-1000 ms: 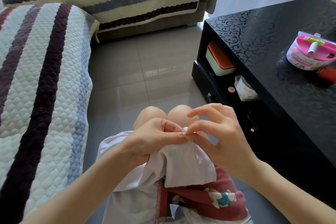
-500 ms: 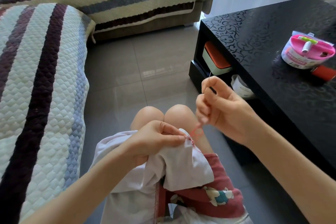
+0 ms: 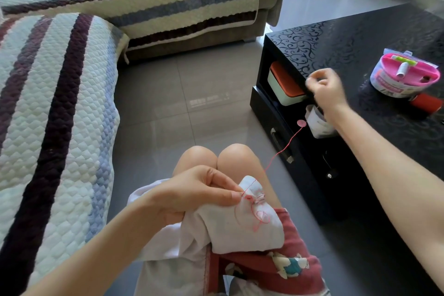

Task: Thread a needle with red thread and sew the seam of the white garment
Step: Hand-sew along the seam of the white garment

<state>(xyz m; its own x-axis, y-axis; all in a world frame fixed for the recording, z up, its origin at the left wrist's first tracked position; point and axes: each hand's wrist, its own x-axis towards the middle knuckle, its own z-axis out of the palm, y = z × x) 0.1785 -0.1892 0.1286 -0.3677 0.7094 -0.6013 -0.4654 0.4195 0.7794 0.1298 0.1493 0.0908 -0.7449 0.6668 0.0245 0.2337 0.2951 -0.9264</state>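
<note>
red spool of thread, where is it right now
Head view, far right: the red spool of thread lies on the glossy black table, beside the round pink sewing kit.

Single head camera, looks forward-down, close over white garment (image 3: 240,235); edges seemingly bent.

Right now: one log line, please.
phase: sewing seam | left hand pinches white garment | right hand raised, holds red thread taut

I see a glossy black scroll-patterned low table (image 3: 336,50) on the grey tiled floor (image 3: 192,94); on its top, a round pink-lidded sewing-kit tub (image 3: 403,77) with a red thread spool (image 3: 426,103) just beside it.
</note>
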